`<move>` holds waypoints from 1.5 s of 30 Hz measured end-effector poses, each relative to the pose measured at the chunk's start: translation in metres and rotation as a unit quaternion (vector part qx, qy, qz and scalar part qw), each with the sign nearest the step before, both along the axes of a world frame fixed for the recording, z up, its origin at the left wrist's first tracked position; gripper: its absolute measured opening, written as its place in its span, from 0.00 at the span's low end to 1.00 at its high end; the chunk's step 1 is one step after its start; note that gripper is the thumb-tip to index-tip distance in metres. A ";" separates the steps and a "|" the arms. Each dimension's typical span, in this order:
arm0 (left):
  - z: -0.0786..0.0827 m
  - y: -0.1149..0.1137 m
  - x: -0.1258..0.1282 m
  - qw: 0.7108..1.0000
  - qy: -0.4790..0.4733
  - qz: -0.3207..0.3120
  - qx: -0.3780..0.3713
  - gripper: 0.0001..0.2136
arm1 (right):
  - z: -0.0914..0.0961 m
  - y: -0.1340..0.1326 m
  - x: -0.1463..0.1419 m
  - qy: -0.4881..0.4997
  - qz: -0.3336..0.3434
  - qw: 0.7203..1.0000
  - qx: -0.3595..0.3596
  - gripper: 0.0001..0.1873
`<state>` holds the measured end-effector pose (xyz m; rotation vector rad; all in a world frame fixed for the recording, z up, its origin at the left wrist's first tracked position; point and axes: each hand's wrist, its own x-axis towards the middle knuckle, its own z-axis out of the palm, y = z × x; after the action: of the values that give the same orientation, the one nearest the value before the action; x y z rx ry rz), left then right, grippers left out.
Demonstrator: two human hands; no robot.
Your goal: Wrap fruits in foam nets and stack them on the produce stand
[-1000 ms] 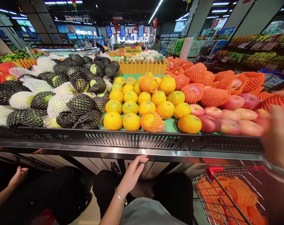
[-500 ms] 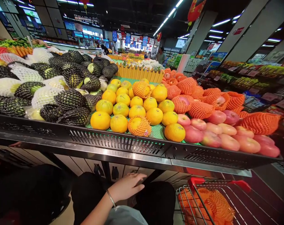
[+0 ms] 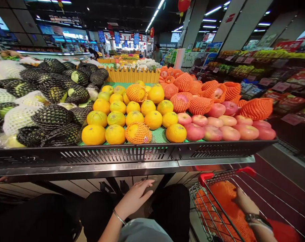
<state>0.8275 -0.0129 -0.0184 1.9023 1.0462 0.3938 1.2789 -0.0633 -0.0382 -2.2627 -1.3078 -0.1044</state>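
My left hand, with a thin bracelet on the wrist, lies low in front of the fruit stand's metal front edge; its fingers are stretched out and hold nothing. My right hand, a watch on its wrist, reaches down into the red-handled shopping cart and rests among orange foam nets. Its fingers are hidden in the nets. On the stand above lie oranges, two of them in orange nets, and pink apples.
Green fruit in black and white foam nets fills the stand's left side. Netted apples are piled behind the loose ones. A yellow picket divider stands at the back. Shelves line the aisle on the right, and a person stands far off.
My right hand, blurred and raised by the apples a second ago, left the view and is now down in the cart. My left hand lowered slightly. The view shifted right.
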 end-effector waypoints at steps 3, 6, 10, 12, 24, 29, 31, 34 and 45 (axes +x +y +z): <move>0.001 0.001 -0.004 1.000 -0.015 0.015 -0.004 0.18 | 0.004 0.001 0.032 0.026 -0.051 0.997 -0.052 0.18; 0.002 0.002 -0.006 0.999 -0.035 0.020 -0.004 0.17 | 0.026 -0.001 0.034 0.025 -0.081 0.996 -0.041 0.11; 0.005 0.003 -0.001 0.995 -0.094 0.026 0.003 0.14 | 0.049 -0.007 -0.029 -0.058 -0.115 0.977 0.171 0.17; 0.005 0.001 0.005 0.988 -0.151 0.030 0.003 0.13 | 0.047 -0.008 -0.078 -0.107 -0.079 0.946 0.294 0.17; -0.008 -0.028 0.012 0.934 -0.311 0.175 -0.029 0.29 | -0.004 -0.022 -0.280 0.226 0.412 0.824 0.317 0.17; -0.004 -0.022 -0.004 0.938 -0.214 0.232 0.142 0.26 | -0.012 -0.003 -0.282 0.319 0.426 0.825 0.188 0.26; -0.002 -0.022 -0.007 0.931 -0.152 0.240 0.229 0.21 | -0.014 0.006 -0.284 0.348 0.458 0.808 0.125 0.19; 0.003 -0.024 -0.009 0.909 -0.111 0.183 0.357 0.11 | -0.012 0.019 -0.288 0.390 0.489 0.777 0.071 0.21; -0.006 -0.011 -0.014 0.989 -0.121 -0.001 0.083 0.11 | 0.040 0.019 -0.283 0.240 0.630 0.739 0.012 0.30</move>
<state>0.8138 -0.0239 -0.0246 1.9413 0.8729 0.7117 0.9961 -0.0443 0.0022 -0.8300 -2.1314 0.8593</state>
